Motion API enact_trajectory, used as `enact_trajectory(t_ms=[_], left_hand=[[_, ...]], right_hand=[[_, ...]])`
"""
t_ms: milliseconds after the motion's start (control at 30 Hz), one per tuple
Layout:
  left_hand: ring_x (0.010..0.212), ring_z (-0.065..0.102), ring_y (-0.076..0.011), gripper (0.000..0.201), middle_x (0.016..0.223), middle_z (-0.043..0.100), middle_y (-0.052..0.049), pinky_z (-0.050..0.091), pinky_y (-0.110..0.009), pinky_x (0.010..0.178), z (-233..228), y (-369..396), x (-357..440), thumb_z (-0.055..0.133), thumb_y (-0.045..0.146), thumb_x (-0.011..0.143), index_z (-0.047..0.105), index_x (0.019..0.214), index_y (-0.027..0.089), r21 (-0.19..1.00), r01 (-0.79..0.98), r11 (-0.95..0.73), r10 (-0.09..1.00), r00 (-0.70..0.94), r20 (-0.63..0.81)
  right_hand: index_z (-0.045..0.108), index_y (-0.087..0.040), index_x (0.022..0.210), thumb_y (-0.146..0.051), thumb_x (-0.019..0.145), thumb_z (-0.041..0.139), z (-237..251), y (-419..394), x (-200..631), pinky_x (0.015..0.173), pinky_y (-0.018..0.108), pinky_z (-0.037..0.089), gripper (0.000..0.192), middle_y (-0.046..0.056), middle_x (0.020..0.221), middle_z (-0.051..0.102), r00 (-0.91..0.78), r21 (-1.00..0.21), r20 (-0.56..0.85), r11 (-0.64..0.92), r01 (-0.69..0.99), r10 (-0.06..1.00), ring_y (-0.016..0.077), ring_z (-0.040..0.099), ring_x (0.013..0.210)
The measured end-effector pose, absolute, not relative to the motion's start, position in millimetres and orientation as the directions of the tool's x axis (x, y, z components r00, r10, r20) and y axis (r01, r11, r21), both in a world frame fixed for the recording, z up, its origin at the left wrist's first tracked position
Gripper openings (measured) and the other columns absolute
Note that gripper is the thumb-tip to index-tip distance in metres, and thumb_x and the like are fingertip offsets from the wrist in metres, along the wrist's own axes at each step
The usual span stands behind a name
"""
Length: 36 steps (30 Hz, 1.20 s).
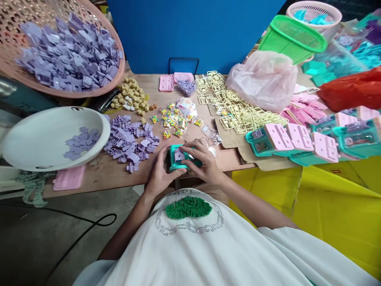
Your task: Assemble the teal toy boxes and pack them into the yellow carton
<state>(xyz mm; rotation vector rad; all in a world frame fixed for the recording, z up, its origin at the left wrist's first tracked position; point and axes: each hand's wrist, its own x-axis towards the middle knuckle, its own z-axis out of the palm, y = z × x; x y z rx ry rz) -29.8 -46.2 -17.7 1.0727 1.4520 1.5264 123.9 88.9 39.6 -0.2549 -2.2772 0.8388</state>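
At the table's front edge, a small teal plastic box (pixel 173 163) with a lilac part (pixel 179 155) inside is between my two hands. My left hand (pixel 160 173) grips its left side, thumb along the near edge. From the right, my right hand (pixel 205 163) holds the box with its fingers over the top, touching near the lilac part; these fingers cover much of the box. Just left of my hands lies a heap of lilac plastic parts (pixel 126 139). Clear plastic pieces (pixel 212 137) rest beyond my right hand.
Colourful small pieces in bags (pixel 177 121) and tan pieces (pixel 131 95) lie farther back. A white bowl (pixel 32 139) and a pink basket (pixel 119 75) of lilac parts stand left. Cream frames (pixel 238 107), a plastic bag (pixel 263 79) and teal-and-pink boxes (pixel 276 137) are right.
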Motion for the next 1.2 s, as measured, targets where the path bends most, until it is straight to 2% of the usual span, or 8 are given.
enact_trajectory(t_ms=[100, 400, 533, 667, 800, 900, 1000, 1200], left_hand=[[0.150, 0.054, -0.0331, 0.091, 0.163, 0.049, -0.018, 0.053, -0.045, 0.120, -13.9, -48.7, -23.9, 0.082, 0.064, 0.086, 0.038, 0.156, 0.026, 0.995, -0.068, -0.072, 0.922, -0.384, 0.041], [0.147, 0.057, -0.0343, 0.087, 0.156, 0.055, -0.019, 0.052, -0.047, 0.121, -19.7, -39.1, -15.3, 0.083, 0.061, 0.085, 0.041, 0.150, 0.022, 0.993, -0.041, -0.109, 0.879, -0.470, 0.077], [0.138, 0.064, -0.0338, 0.087, 0.150, 0.060, -0.018, 0.058, -0.045, 0.113, -22.6, -35.5, -16.0, 0.083, 0.065, 0.082, 0.043, 0.147, 0.022, 0.995, -0.046, -0.092, 0.870, -0.490, 0.058], [0.135, 0.065, -0.0336, 0.087, 0.149, 0.060, -0.017, 0.060, -0.044, 0.109, -19.8, -35.6, -17.1, 0.081, 0.066, 0.084, 0.042, 0.148, 0.024, 0.995, 0.000, -0.103, 0.886, -0.455, 0.092], [0.140, 0.061, -0.0326, 0.083, 0.155, 0.054, -0.015, 0.057, -0.044, 0.113, -15.8, -39.4, -15.2, 0.083, 0.061, 0.085, 0.044, 0.149, 0.027, 0.978, 0.026, -0.205, 0.881, -0.431, 0.196], [0.155, 0.046, -0.0359, 0.083, 0.166, 0.045, -0.015, 0.045, -0.050, 0.126, -13.7, -46.5, -11.0, 0.083, 0.060, 0.086, 0.045, 0.153, 0.029, 0.970, 0.066, -0.232, 0.875, -0.422, 0.238], [0.166, 0.027, -0.0382, 0.097, 0.177, 0.031, -0.014, 0.034, -0.052, 0.133, -10.6, -57.9, -5.9, 0.080, 0.068, 0.086, 0.036, 0.164, 0.031, 0.977, 0.079, -0.198, 0.878, -0.429, 0.213], [0.167, 0.028, -0.0349, 0.086, 0.180, 0.027, -0.010, 0.034, -0.050, 0.134, -2.5, -74.0, 0.0, 0.070, 0.061, 0.097, 0.029, 0.168, 0.034, 0.997, 0.041, -0.069, 0.899, -0.430, 0.080]], right_hand=[[0.068, -0.022, 0.144, -0.029, 0.103, 0.068, 42.6, 82.0, 129.2, 0.099, 0.054, 0.054, 0.042, 0.016, 0.126, 0.072, -0.736, -0.617, 0.552, 0.786, -0.044, 0.392, 0.0289, 0.066, 0.113], [0.075, -0.019, 0.136, -0.034, 0.109, 0.058, 38.1, 90.8, 126.3, 0.096, 0.049, 0.055, 0.035, 0.017, 0.121, 0.073, -0.768, -0.647, 0.531, 0.757, -0.095, 0.358, 0.0264, 0.064, 0.109], [0.076, -0.020, 0.136, -0.038, 0.107, 0.065, 35.4, 91.7, 127.1, 0.097, 0.049, 0.057, 0.036, 0.017, 0.123, 0.073, -0.773, -0.719, 0.484, 0.690, -0.082, 0.411, 0.0262, 0.067, 0.110], [0.068, -0.025, 0.148, -0.049, 0.104, 0.068, 30.5, 91.6, 131.1, 0.111, 0.051, 0.054, 0.050, 0.016, 0.140, 0.067, -0.713, -0.806, 0.404, 0.592, 0.020, 0.574, 0.0278, 0.065, 0.130], [0.056, -0.024, 0.159, -0.063, 0.094, 0.077, 26.9, 87.9, 138.3, 0.121, 0.056, 0.047, 0.079, 0.020, 0.156, 0.057, -0.693, -0.870, 0.245, 0.469, 0.152, 0.679, 0.0340, 0.055, 0.146], [0.046, -0.026, 0.166, -0.067, 0.090, 0.078, 29.8, 80.8, 143.4, 0.119, 0.056, 0.050, 0.092, 0.019, 0.153, 0.061, -0.716, -0.912, 0.157, 0.378, 0.159, 0.680, 0.0348, 0.059, 0.141], [0.042, -0.029, 0.168, -0.065, 0.089, 0.081, 35.1, 72.7, 146.5, 0.119, 0.055, 0.050, 0.096, 0.018, 0.151, 0.062, -0.734, -0.906, 0.227, 0.414, 0.081, 0.640, 0.0340, 0.062, 0.137], [0.033, -0.030, 0.172, -0.064, 0.087, 0.083, 32.3, 58.2, 153.1, 0.130, 0.062, 0.037, 0.105, 0.017, 0.167, 0.047, -0.699, -0.882, 0.301, 0.468, 0.055, 0.649, 0.0381, 0.049, 0.152]])
